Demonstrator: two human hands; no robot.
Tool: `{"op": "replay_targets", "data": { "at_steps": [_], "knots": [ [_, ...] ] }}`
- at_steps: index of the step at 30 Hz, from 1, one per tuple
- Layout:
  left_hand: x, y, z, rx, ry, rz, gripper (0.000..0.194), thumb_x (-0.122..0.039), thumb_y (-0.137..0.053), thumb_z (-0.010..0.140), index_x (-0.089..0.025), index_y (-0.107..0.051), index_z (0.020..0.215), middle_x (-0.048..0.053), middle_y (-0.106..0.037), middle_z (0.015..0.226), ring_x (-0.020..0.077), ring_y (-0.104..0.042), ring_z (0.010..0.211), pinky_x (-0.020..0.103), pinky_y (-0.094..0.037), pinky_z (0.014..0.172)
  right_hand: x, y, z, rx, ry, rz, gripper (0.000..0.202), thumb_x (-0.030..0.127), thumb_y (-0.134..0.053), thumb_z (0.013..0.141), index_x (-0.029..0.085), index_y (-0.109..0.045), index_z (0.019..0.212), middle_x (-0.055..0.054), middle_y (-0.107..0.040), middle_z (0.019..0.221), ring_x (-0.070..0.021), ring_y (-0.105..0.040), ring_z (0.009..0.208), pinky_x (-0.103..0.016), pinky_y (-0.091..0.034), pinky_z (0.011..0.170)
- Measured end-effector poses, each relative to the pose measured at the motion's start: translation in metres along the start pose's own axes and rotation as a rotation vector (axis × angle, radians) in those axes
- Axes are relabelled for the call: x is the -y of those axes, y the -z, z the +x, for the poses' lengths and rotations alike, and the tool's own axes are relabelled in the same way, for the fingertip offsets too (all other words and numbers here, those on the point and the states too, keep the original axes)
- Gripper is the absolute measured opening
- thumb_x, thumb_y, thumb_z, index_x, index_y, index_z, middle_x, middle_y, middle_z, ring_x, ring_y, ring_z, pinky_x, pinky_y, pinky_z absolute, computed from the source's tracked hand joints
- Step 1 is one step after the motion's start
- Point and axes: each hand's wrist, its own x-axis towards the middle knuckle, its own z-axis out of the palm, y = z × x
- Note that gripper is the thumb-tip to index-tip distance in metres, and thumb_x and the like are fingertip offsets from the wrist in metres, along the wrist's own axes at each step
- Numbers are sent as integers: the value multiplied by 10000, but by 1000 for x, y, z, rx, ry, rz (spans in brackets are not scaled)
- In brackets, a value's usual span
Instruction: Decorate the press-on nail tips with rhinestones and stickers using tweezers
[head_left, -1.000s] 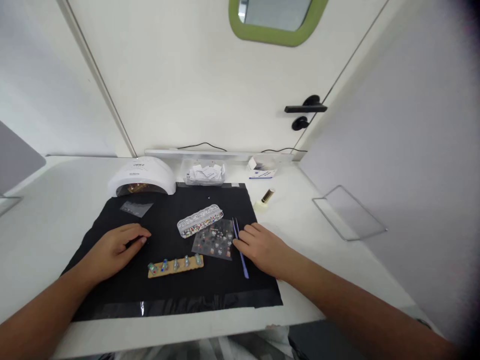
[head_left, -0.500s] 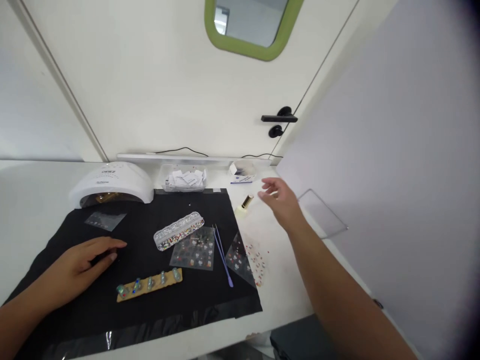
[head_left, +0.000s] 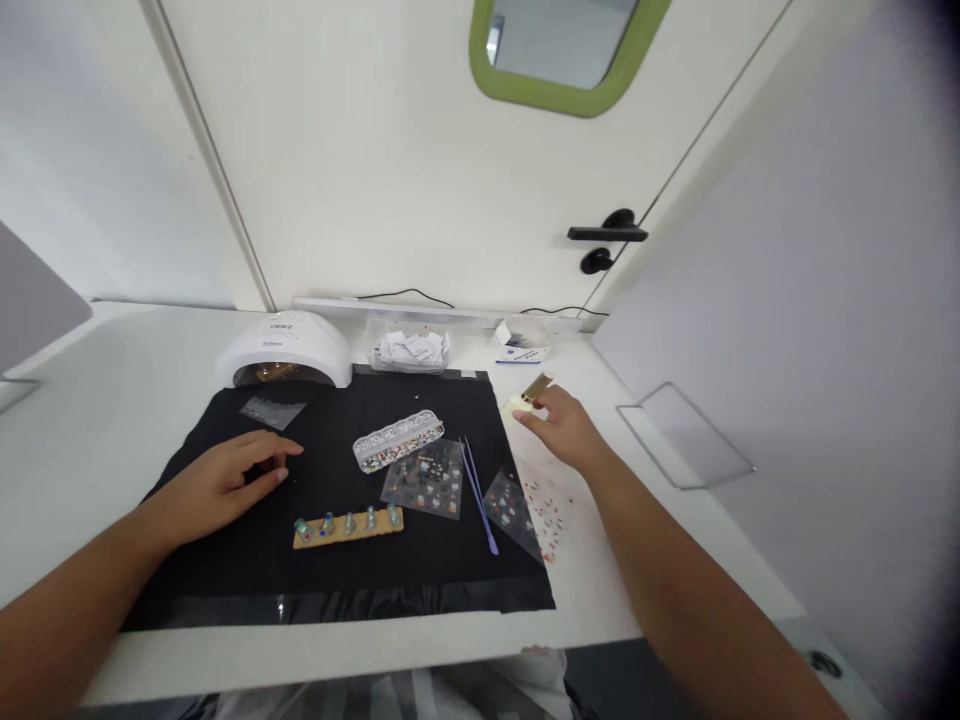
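My right hand (head_left: pixel 559 425) has its thumb and fingers around a small nail polish bottle (head_left: pixel 517 405) with a gold cap (head_left: pixel 537 386), at the right edge of the black mat (head_left: pixel 225 590). On the mat's left side rests my left hand (head_left: pixel 232 475), empty, with thumb and fingers apart. Nearest to it is a tan strip (head_left: pixel 349 532) bearing several decorated false nails (head_left: pixel 371 517). A clear case (head_left: pixel 399 440) of colourful rhinestones lies mid-mat, partly over a sticker sheet (head_left: pixel 427 485). Beside that are purple tweezers (head_left: pixel 480 500).
A white nail lamp (head_left: pixel 289 345) stands at the back left. Behind the mat are a clear tub (head_left: pixel 409 350) of white packets and a small white box (head_left: pixel 521 342). More sticker sheets (head_left: pixel 514 505) lie at the mat's right edge. A wire frame (head_left: pixel 686 435) stands by the right wall.
My right hand has come down to the nail polish bottle and taken hold of it. The whole view has shifted, while my left hand stays on the mat.
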Motion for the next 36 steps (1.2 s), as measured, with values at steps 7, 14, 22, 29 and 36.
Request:
{"op": "replay_targets", "data": {
  "at_steps": [7,14,22,29,36],
  "knots": [
    [-55,27,5,-92,-134,-163,345,-433,-591,934,-241,-607,1219,45,-680,1120,214,-624,1027,344,-526,935,120,0,-15,67,309,313,143,306,-696,800,219,-699,914,-55,-693,991,-258,-634,972,-448,-489,916],
    [-103,4,24,16,-284,-260,515,-463,-629,916,-219,-538,1360,93,-652,1271,224,-638,1106,342,-517,981,202,-32,-10,190,343,515,96,237,-675,785,184,-710,858,-52,-692,891,-231,-628,904,-410,-479,851],
    [-89,-5,20,-16,-196,-132,288,-340,-600,943,-190,-607,1189,48,-716,1000,194,-661,862,302,-492,742,190,-48,-10,217,204,699,213,338,-709,764,200,-628,904,-14,-678,829,-181,-635,784,-339,-500,732],
    [-86,-3,19,94,-271,-26,210,-310,-584,940,-179,-642,1094,50,-699,961,181,-637,824,278,-448,700,165,-42,-19,181,256,741,163,362,-703,809,215,-689,877,12,-644,740,-130,-545,636,-273,-392,604],
    [-88,5,21,254,-298,-87,261,-419,-552,962,-173,-637,985,-15,-641,770,120,-588,665,225,-436,602,158,-30,-20,262,372,749,127,308,-714,806,215,-714,893,10,-653,784,-122,-563,651,-275,-410,619]
  ]
}}
